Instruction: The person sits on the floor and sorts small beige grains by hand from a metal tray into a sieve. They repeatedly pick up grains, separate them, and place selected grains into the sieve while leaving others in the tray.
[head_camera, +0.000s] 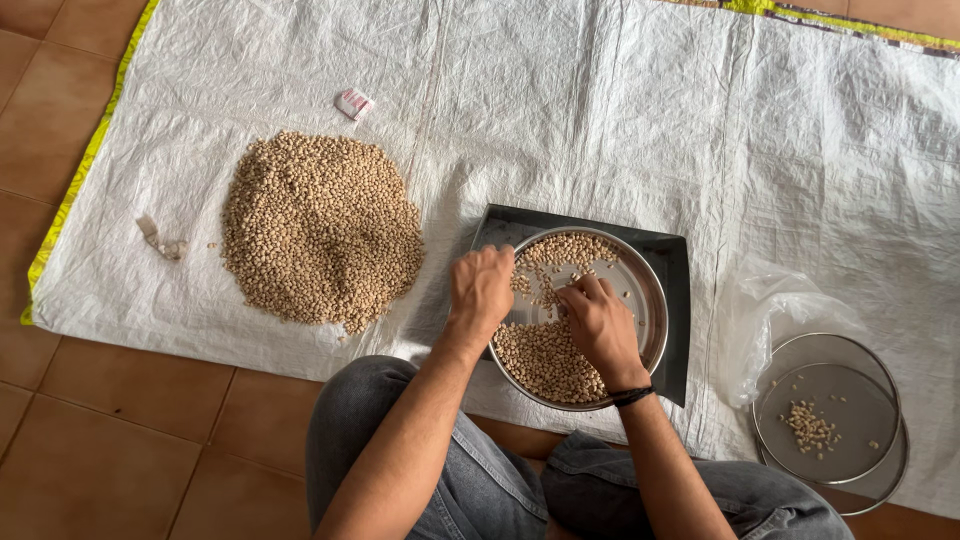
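A round steel plate (648, 290) rests on a dark square tray (676, 262) in front of my knees. Pale beans lie in it, one batch at the far side (570, 247) and a bigger batch at the near side (545, 362). My left hand (481, 286) grips the plate's left rim with curled fingers. My right hand (598, 318), a black band at the wrist, rests inside the plate with its fingertips touching the beans in the middle gap.
A large heap of beans (320, 228) lies on the white woven sheet (620, 110) to the left. A steel sieve (828, 408) holding a few beans sits at the right beside a clear plastic bag (765, 300). A small wrapper (353, 102) and scraps (160, 238) lie nearby. Brown floor tiles (130, 440) surround the sheet.
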